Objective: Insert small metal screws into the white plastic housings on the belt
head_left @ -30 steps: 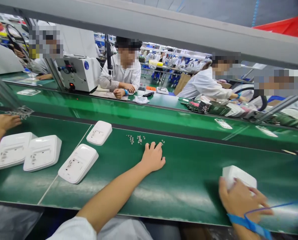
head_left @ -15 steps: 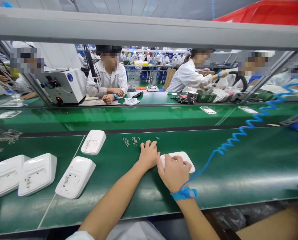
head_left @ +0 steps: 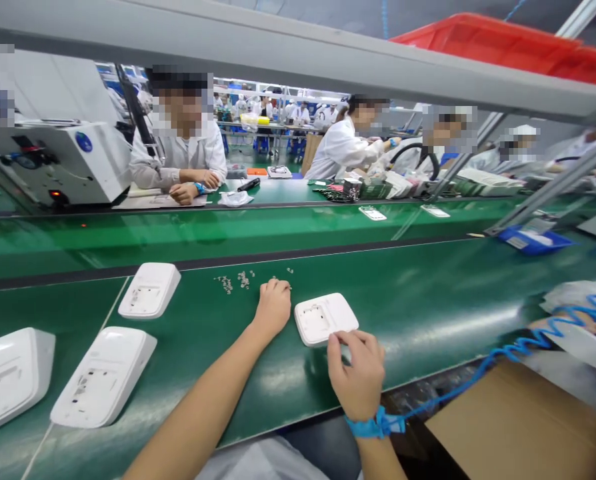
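A white plastic housing (head_left: 323,319) with a recessed bay lies on the green bench in front of me. My left hand (head_left: 274,305) rests just left of it, fingers curled down and together at the small metallic parts (head_left: 243,280); what is under the fingertips is hidden. At the housing's near right edge is my right hand (head_left: 358,370), thumb and forefinger drawn into a pinch. Whether anything small sits in that pinch I cannot make out. A blue wrist strap (head_left: 375,424) circles my right wrist.
Further white housings (head_left: 104,377) lie to the left, one (head_left: 149,290) farther back. A coiled blue cord (head_left: 508,353) runs right from the strap. A blue tray (head_left: 533,240) is at far right, a cardboard box (head_left: 518,427) below the bench edge. Co-workers (head_left: 178,147) sit across the belt.
The view has turned right. My right hand has drawn back toward me off the housing, uncovering its bay. The left hand's fingers have curled in more closely near the small parts.
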The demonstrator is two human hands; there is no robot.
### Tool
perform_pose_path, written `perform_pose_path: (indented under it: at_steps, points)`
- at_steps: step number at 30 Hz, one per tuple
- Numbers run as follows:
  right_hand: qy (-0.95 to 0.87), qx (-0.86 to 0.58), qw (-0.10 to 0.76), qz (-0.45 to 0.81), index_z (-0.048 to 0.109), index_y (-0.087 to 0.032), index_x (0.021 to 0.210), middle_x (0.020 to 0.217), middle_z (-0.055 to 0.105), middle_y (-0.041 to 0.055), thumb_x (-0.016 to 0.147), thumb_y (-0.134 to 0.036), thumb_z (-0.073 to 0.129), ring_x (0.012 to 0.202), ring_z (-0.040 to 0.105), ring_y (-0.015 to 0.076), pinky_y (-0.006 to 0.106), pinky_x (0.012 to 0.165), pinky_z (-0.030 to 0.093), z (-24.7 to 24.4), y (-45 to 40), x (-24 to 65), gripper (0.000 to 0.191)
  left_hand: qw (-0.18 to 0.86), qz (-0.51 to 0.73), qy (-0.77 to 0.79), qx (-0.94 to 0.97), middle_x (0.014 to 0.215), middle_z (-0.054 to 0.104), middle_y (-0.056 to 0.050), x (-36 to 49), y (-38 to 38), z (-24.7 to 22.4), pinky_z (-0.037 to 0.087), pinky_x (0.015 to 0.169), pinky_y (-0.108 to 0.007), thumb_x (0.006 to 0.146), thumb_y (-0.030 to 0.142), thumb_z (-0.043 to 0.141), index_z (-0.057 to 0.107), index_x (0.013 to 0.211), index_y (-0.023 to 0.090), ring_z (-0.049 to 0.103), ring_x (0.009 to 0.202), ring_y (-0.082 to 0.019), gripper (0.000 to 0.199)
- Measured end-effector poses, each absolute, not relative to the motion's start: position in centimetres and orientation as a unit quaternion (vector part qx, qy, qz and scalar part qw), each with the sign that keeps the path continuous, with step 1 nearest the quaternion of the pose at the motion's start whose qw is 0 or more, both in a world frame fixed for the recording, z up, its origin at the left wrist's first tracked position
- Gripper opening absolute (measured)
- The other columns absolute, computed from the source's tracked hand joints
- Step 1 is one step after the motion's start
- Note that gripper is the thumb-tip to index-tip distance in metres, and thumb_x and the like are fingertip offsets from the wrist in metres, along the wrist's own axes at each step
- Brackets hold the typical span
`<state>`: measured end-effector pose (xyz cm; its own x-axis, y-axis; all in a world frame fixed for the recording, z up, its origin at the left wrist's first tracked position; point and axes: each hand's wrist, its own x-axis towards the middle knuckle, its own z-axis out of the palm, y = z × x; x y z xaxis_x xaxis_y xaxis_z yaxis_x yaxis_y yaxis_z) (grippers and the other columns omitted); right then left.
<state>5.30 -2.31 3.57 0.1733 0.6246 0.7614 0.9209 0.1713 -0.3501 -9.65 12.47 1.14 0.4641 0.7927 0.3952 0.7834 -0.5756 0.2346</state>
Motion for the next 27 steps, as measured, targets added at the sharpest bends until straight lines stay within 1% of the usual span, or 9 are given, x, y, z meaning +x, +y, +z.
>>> perform_pose_path:
  at_steps: [3,5,11,13,16,20,23,25,27]
  points:
    - [-0.622,-0.621,0.449,-0.160,0.063,-0.018,0.090,0.083,0.068,0.0058,0.095,-0.024,0.057,0.086,0.059,0.0228,0.038,0.080,0.041,3.4,-2.6,5.1,0.009,0.009,0.238,0.452,0.860,0.123,0.061,-0.011,-9.6,12.2,1.6,0.043,0.093,-0.046,0.091,0.017,0.051,0.071,0.099,0.017,0.046,0.118,-0.028,0.021]
    - [-0.625,-0.620,0.449,-0.156,0.063,-0.019,0.089,0.082,0.068,0.0057,0.094,-0.023,0.057,0.086,0.060,0.0231,0.038,0.080,0.041,3.5,-2.6,5.1,0.009,0.005,0.233,0.448,0.863,0.130,0.058,-0.012,-9.6,12.0,1.8,0.043,0.094,-0.047,0.090,0.018,0.053,0.071,0.100,0.016,0.043,0.121,-0.030,0.021]
    - [-0.630,-0.601,0.466,-0.156,0.063,-0.019,0.088,0.081,0.068,0.0054,0.093,-0.020,0.059,0.084,0.060,0.0225,0.038,0.079,0.043,3.6,-2.7,5.2,0.006,0.016,0.219,0.451,0.865,0.122,0.061,-0.010,-9.7,11.9,1.9,0.044,0.094,-0.046,0.091,0.020,0.052,0.069,0.103,0.017,0.045,0.117,-0.028,0.021]
    - [-0.631,-0.595,0.471,-0.161,0.063,-0.019,0.089,0.081,0.068,0.0051,0.092,-0.018,0.060,0.083,0.060,0.0223,0.038,0.078,0.043,3.6,-2.7,5.2,0.004,0.020,0.229,0.453,0.861,0.126,0.060,-0.010,-9.7,11.9,2.0,0.045,0.094,-0.045,0.090,0.020,0.053,0.067,0.110,0.018,0.044,0.117,-0.027,0.024]
    - [-0.630,-0.590,0.478,-0.164,0.062,-0.019,0.088,0.080,0.067,0.0047,0.092,-0.018,0.061,0.082,0.060,0.0218,0.037,0.077,0.043,3.9,-2.5,5.4,0.004,0.020,0.250,0.444,0.860,0.135,0.055,-0.011,-9.8,11.9,2.1,0.046,0.095,-0.045,0.089,0.019,0.052,0.060,0.125,0.017,0.043,0.118,-0.028,0.036]
    - [-0.626,-0.590,0.490,-0.143,0.063,-0.019,0.085,0.079,0.066,0.0057,0.093,-0.024,0.058,0.081,0.060,0.0215,0.035,0.075,0.045,5.3,-1.2,6.3,0.011,0.005,0.307,0.371,0.876,0.144,0.051,-0.010,-10.0,11.7,2.6,0.044,0.099,-0.044,0.091,0.017,0.047,0.051,0.137,0.015,0.043,0.117,-0.026,0.046]
    - [-0.612,-0.606,0.505,-0.050,0.064,-0.019,0.088,0.082,0.067,0.0065,0.094,-0.033,0.056,0.080,0.061,0.0212,0.035,0.073,0.047,6.5,0.6,7.2,0.016,-0.015,0.357,0.308,0.882,0.146,0.051,-0.009,-9.9,11.3,2.9,0.044,0.100,-0.043,0.093,0.015,0.042,0.047,0.142,0.015,0.045,0.113,-0.025,0.050]
    - [-0.591,-0.618,0.513,0.079,0.063,-0.020,0.100,0.086,0.069,0.0066,0.093,-0.041,0.058,0.077,0.062,0.0208,0.034,0.070,0.048,6.9,2.1,7.7,0.023,-0.032,0.368,0.268,0.890,0.148,0.050,-0.009,-9.7,10.9,3.0,0.044,0.099,-0.043,0.093,0.015,0.041,0.045,0.145,0.017,0.047,0.113,-0.024,0.052]
    - [-0.558,-0.597,0.530,0.226,0.059,-0.020,0.109,0.088,0.070,0.0068,0.091,-0.050,0.058,0.072,0.063,0.0196,0.032,0.065,0.048,7.0,3.3,8.0,0.036,-0.050,0.363,0.234,0.901,0.149,0.048,-0.008,-9.5,10.4,2.9,0.044,0.098,-0.041,0.093,0.015,0.041,0.045,0.144,0.017,0.048,0.116,-0.023,0.052]
